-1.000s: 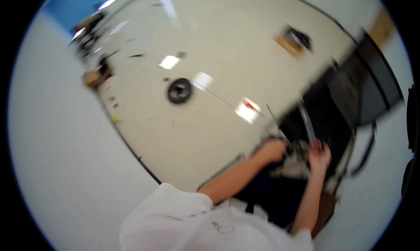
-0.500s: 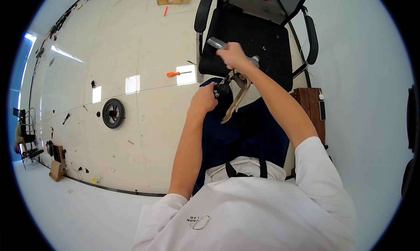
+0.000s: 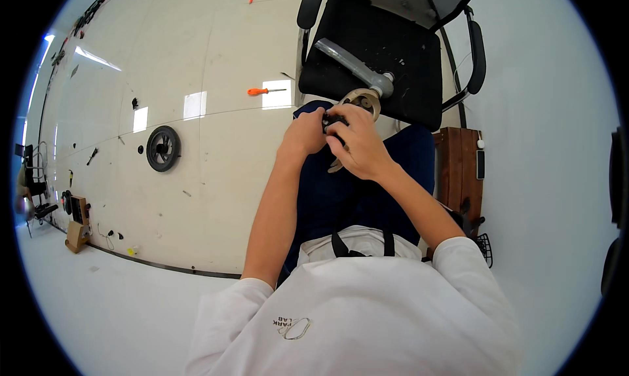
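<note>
My left hand point(image 3: 305, 133) is closed round a small black mechanical part point(image 3: 335, 120), held above my lap. My right hand point(image 3: 360, 143) meets it from the other side, its fingers bent and pressing on the same part. A beige curved piece point(image 3: 368, 101) shows just beyond my fingers, and its lower end comes out beneath my right hand. Farther off, a grey metal tube with a rounded end point(image 3: 357, 67) lies on the seat of the black office chair point(image 3: 400, 35). My hands hide much of the black part.
On the tiled floor to the left lie an orange-handled screwdriver point(image 3: 259, 92) and a black wheel point(image 3: 163, 149). A brown wooden box point(image 3: 462, 169) stands right of my legs. Small parts and a cardboard box point(image 3: 76, 236) are at the far left. Chair armrests flank the seat.
My right hand has let go of the grey tube, which now rests on the chair seat. That hand has come back toward me, onto the black part in my left hand.
</note>
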### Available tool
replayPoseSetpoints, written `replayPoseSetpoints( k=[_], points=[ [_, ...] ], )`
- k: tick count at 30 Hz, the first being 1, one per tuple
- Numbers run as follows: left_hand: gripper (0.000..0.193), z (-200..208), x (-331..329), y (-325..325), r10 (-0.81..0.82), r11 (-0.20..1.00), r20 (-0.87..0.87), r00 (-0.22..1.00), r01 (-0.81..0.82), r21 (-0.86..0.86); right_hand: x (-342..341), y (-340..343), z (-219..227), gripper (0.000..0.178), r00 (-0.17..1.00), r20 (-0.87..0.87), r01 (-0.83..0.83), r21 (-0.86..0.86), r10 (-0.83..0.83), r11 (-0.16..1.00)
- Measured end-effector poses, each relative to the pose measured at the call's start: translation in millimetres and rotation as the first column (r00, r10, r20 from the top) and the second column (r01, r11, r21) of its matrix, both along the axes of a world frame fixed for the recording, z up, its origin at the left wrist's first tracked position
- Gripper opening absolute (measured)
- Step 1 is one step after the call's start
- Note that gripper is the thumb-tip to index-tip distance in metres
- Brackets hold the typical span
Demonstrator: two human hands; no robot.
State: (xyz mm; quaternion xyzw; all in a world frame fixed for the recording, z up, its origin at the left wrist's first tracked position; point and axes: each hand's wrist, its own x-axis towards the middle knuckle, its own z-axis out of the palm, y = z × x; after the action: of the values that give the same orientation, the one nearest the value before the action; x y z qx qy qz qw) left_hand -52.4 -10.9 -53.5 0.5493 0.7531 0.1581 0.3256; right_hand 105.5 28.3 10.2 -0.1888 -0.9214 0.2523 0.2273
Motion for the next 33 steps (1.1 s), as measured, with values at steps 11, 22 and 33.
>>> replayPoseSetpoints(
  k=[11,22,33],
  points=[
    [0.05,7.1,-2.0,-0.1,0.108,0.991,-0.002,0.994,-0.107,-0.083,97.9,22.6,-60.4,0.021,0.84,-0.036,0.261,-0.848,-0.542,0.461],
    [0.053,7.1,9.5,-2.6,0.103,0.993,-0.045,0.994,-0.106,-0.052,-40.6,141.2,-8.8,0.029,0.905,0.078,0.273,-0.86,-0.417,0.431],
    [0.046,8.1,0.5,0.2,0.08,0.996,0.015,0.997,-0.079,-0.032,4.4,14.4,18.5,0.016,0.981,0.032,-0.187,-0.043,0.189,0.981]
  ],
)
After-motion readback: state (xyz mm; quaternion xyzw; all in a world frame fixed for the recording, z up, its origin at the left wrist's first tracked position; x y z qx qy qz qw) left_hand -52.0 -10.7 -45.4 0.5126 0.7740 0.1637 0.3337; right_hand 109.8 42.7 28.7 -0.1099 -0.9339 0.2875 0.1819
